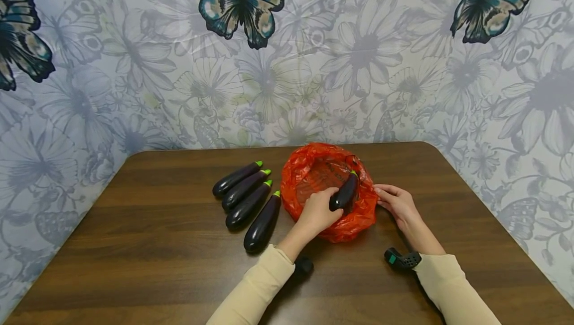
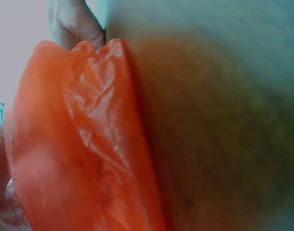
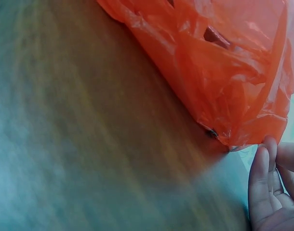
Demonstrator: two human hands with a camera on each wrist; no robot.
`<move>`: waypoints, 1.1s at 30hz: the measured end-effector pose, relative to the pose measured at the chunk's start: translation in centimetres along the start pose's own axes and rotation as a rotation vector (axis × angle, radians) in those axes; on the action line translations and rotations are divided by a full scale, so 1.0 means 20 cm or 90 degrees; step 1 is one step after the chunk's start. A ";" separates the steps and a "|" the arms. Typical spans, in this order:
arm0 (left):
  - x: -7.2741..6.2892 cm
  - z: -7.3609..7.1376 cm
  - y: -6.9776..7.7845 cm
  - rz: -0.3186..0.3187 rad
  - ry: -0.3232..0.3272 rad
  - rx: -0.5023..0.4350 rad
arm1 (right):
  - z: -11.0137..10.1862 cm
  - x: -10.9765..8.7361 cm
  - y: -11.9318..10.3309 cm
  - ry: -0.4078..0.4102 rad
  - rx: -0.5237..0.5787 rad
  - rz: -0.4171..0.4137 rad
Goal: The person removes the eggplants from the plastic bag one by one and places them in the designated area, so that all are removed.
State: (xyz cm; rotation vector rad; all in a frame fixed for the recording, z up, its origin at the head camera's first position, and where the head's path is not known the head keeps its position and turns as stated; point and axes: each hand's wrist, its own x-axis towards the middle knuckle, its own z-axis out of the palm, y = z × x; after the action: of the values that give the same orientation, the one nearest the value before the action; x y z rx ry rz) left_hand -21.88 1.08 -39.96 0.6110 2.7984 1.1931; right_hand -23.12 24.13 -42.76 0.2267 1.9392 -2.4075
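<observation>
A crumpled red plastic bag [image 1: 296, 165] stands on the table with its mouth spread wide. My left hand [image 1: 317, 211] reaches over the near rim and grips a dark purple eggplant [image 1: 345, 193], its green stem end pointing away, inside the bag's opening. On the right side my right hand [image 1: 398, 204] pinches the bag's edge between thumb and fingers. The right wrist view shows those fingers [image 3: 259, 175] at a corner of the red plastic [image 3: 243, 101]. In the left wrist view the bag's side [image 2: 89, 144] fills much of the left half, and the eggplant cannot be made out.
Left of the bag, several eggplants [image 1: 249, 206] lie side by side in a slanted row, green ends toward the back right. The brown wooden table [image 1: 157, 245] reaches back to a wall [image 1: 287, 90] with butterflies and flowers. A black wrist strap [image 1: 403, 259] sits at the right wrist.
</observation>
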 end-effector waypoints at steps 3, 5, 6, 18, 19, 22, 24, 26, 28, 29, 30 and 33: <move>0.00 -0.02 0.00 -0.005 0.008 -0.029 | 0.00 0.00 0.00 -0.001 -0.004 0.001; 0.00 -0.04 0.01 -0.008 0.013 -0.046 | 0.00 0.00 0.00 0.002 -0.007 0.003; -0.01 -0.05 0.01 -0.010 0.015 -0.054 | 0.01 0.00 0.00 0.004 -0.008 0.003; 0.00 -0.13 0.00 -0.008 0.052 -0.091 | 0.01 0.00 0.00 0.007 -0.016 0.006; -0.01 -0.14 0.01 -0.009 0.052 -0.096 | 0.01 0.00 0.00 0.006 -0.016 0.007; -0.01 -0.18 0.01 -0.014 0.054 -0.120 | 0.01 0.00 0.00 0.008 -0.009 0.008; -0.02 -0.22 0.02 -0.015 0.055 -0.139 | 0.00 0.01 0.00 0.009 -0.008 0.010; -0.02 -0.25 0.02 -0.014 0.058 -0.151 | 0.00 0.00 0.00 0.010 -0.007 0.010; -0.03 -0.27 0.02 -0.011 0.064 -0.155 | 0.00 0.00 0.00 0.010 -0.008 0.009; -0.03 -0.28 0.01 -0.008 0.069 -0.154 | 0.00 0.00 0.00 0.008 -0.008 0.010; -0.03 -0.29 0.01 -0.009 0.073 -0.156 | 0.00 0.00 0.00 0.008 -0.008 0.009; -0.04 -0.33 0.00 -0.005 0.084 -0.165 | 0.00 0.00 0.00 0.004 -0.009 0.008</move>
State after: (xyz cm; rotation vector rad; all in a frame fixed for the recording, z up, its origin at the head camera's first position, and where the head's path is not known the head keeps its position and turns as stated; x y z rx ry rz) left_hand -22.41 -3.81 -35.48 0.5183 2.6766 1.6145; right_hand -23.15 24.13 -42.77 0.2458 1.9509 -2.3881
